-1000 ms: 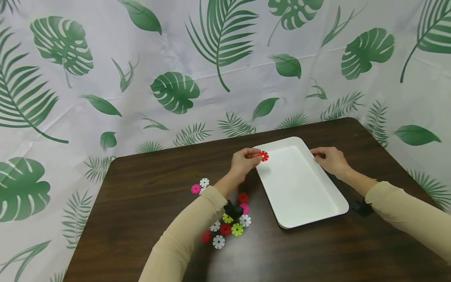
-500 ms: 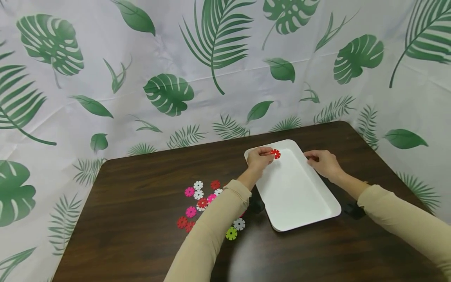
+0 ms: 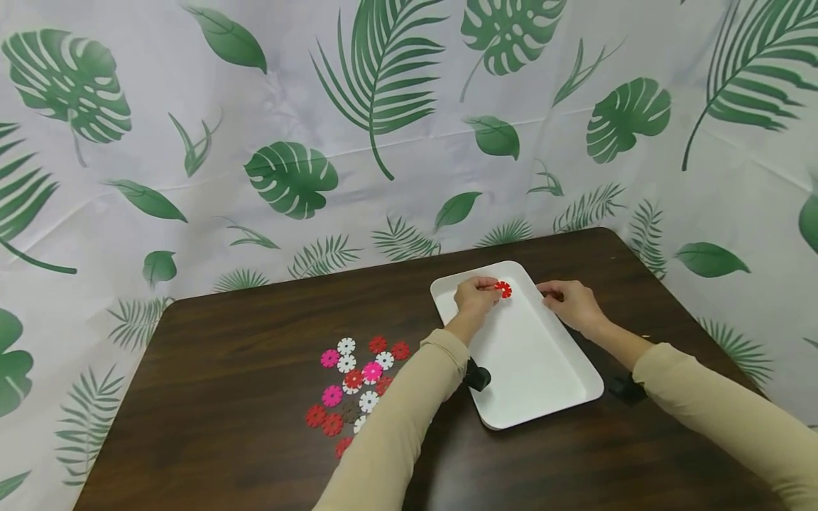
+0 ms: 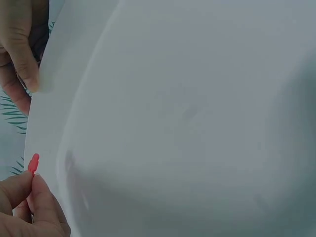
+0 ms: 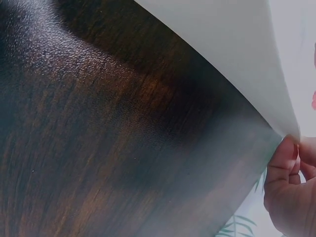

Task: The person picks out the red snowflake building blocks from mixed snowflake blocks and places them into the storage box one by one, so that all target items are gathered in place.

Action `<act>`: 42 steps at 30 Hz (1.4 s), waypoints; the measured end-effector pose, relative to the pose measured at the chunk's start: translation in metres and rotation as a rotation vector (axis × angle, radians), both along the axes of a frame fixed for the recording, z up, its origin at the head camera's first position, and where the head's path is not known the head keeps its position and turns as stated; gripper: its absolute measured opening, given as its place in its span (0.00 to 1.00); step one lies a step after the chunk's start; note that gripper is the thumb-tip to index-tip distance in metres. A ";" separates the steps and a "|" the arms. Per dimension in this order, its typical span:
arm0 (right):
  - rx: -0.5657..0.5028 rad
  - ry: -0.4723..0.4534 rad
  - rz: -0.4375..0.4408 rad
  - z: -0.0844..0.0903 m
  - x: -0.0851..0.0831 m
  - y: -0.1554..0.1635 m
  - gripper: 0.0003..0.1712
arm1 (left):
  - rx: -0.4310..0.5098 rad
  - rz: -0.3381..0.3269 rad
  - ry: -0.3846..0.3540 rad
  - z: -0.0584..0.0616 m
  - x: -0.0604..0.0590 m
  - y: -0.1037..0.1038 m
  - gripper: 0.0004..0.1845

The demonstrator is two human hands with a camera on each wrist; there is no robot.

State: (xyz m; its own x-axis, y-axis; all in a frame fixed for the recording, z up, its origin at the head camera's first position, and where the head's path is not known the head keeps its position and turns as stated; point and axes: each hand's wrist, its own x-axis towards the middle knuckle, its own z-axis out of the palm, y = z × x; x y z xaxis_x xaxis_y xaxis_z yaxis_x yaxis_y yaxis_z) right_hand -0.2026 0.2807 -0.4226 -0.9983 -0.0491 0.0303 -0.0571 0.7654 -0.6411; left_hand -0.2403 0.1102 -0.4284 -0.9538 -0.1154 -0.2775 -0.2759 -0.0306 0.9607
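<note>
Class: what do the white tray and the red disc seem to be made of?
White tray: probably plastic or melamine; smooth, matte, thin rolled rim. Red disc, pinched by the left hand: likely moulded plastic; uniform colour, notched edge, thin in the left wrist view.

Dark wooden table (image 3: 224,397), white backdrop with green leaf print (image 3: 287,177)

Left sleeve (image 3: 390,433) hides part of the discs (image 3: 358,383); wrist views cut off the tray (image 4: 197,98).
</note>
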 end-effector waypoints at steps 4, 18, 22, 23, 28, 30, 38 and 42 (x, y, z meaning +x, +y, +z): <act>-0.010 -0.006 0.000 -0.001 0.001 -0.002 0.16 | -0.016 -0.001 0.001 -0.002 0.000 0.001 0.09; -0.028 -0.011 -0.008 -0.008 0.006 -0.010 0.16 | -0.238 -0.005 -0.003 -0.015 0.002 0.000 0.08; -0.029 -0.002 -0.014 -0.007 0.007 -0.010 0.16 | -0.337 -0.019 0.049 -0.018 0.001 0.001 0.07; -0.026 -0.001 -0.016 -0.007 0.007 -0.009 0.16 | -0.364 -0.022 0.062 -0.019 0.001 0.002 0.06; -0.023 0.000 -0.014 -0.006 0.007 -0.005 0.17 | -0.449 -0.025 0.094 -0.020 -0.001 0.006 0.06; -0.023 0.003 -0.008 -0.006 0.006 -0.003 0.17 | -0.462 -0.019 0.096 -0.020 -0.002 0.008 0.06; -0.014 0.011 -0.006 -0.004 0.005 -0.002 0.16 | -0.489 -0.005 0.098 -0.020 -0.004 0.011 0.06; -0.018 0.014 -0.005 -0.004 0.003 0.000 0.16 | -0.503 -0.020 0.080 -0.018 -0.006 0.011 0.06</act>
State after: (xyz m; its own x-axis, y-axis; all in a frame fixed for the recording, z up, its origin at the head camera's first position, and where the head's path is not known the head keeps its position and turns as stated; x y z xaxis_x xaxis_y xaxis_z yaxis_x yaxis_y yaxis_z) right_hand -0.1992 0.2803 -0.4266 -0.9981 -0.0435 0.0447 -0.0621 0.7537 -0.6543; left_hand -0.2461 0.1213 -0.4464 -0.9732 -0.1971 -0.1185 -0.1967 0.4463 0.8730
